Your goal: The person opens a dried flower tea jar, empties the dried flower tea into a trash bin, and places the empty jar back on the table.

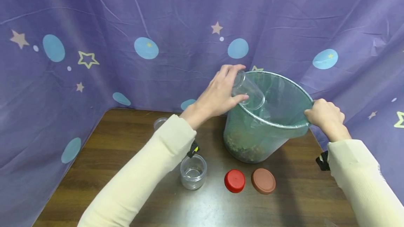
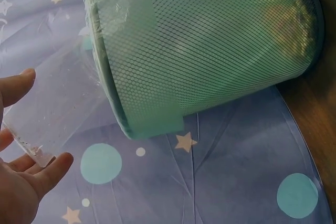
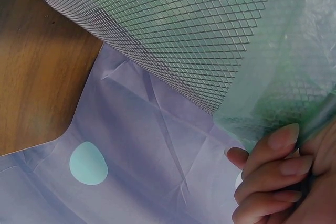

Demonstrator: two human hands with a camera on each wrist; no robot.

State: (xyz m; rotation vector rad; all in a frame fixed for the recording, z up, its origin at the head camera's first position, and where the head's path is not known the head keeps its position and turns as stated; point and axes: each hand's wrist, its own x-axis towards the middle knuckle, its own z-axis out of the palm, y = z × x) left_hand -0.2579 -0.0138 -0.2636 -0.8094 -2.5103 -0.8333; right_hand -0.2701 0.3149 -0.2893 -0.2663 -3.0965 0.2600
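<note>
My left hand [image 1: 221,88] grips a clear plastic jar [image 1: 252,94], tipped with its mouth over the rim of a mesh trash can [image 1: 249,132]. In the left wrist view the jar [image 2: 58,98] has small bits clinging near its base, between thumb and fingers. The can is lined with a green plastic bag [image 1: 284,97], and scraps show through the mesh low down. With curled fingers my right hand [image 1: 326,116] holds the can's right rim; the right wrist view shows those fingers [image 3: 273,171] over rim and bag. The can stands tilted on the table.
A second clear jar [image 1: 193,174] stands without a lid in front of the left forearm. Another clear container [image 1: 159,122] is partly hidden behind the sleeve. A red lid [image 1: 235,181] and a brownish lid [image 1: 263,181] lie on the wooden table [image 1: 126,150]. A purple curtain [image 1: 176,16] hangs behind.
</note>
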